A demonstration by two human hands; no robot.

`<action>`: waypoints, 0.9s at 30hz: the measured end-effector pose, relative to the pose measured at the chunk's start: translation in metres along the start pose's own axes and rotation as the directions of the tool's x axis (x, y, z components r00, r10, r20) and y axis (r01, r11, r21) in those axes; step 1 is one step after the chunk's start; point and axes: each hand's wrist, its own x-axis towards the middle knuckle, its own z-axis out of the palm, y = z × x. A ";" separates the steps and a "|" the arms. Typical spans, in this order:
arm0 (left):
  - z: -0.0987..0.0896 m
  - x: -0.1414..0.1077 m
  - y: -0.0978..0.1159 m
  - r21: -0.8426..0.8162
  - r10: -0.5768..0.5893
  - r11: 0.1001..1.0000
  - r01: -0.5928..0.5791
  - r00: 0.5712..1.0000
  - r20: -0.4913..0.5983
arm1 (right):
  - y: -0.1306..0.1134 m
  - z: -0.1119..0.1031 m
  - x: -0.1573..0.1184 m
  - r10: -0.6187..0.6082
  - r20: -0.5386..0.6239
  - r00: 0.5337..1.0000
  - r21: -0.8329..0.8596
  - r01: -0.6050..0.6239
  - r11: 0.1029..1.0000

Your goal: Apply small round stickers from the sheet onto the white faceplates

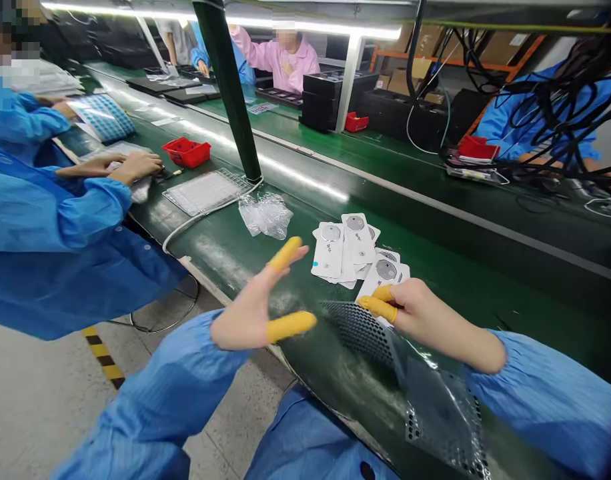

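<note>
Pinching with its two yellow-covered digits, the right hand (413, 310) is gripping the dark perforated sheet (363, 333) by its upper edge in the head view; whether it is also catching a white card behind, I cannot tell. That edge hold is presumably leaving the rest free, with the sheet's glossy part trailing over the near side of the green bench (485, 287). The left hand (253, 307) is hovering just beside it, thumb and forefinger spread, holding nothing. Yellow finger covers (291, 326) are sheathing those digits, probably keeping skin off the surfaces. White cards (329, 253) are lying in an overlapping pile just beyond the right hand, seemingly placed for easy reach. Crumpled clear bags (265, 217) are resting to the pile's left, perhaps to keep them out of the way. Grey discs and small dark print are showing on the cards, but the characters are too small to read; one card is bearing a blue dot (315, 264), and no legible brand is appearing anywhere
</note>
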 end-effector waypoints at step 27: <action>0.073 -0.061 -0.098 -0.891 -0.627 0.335 0.306 0.778 0.031 | 0.026 0.031 0.315 0.350 -0.365 0.863 0.374 -0.208 0.904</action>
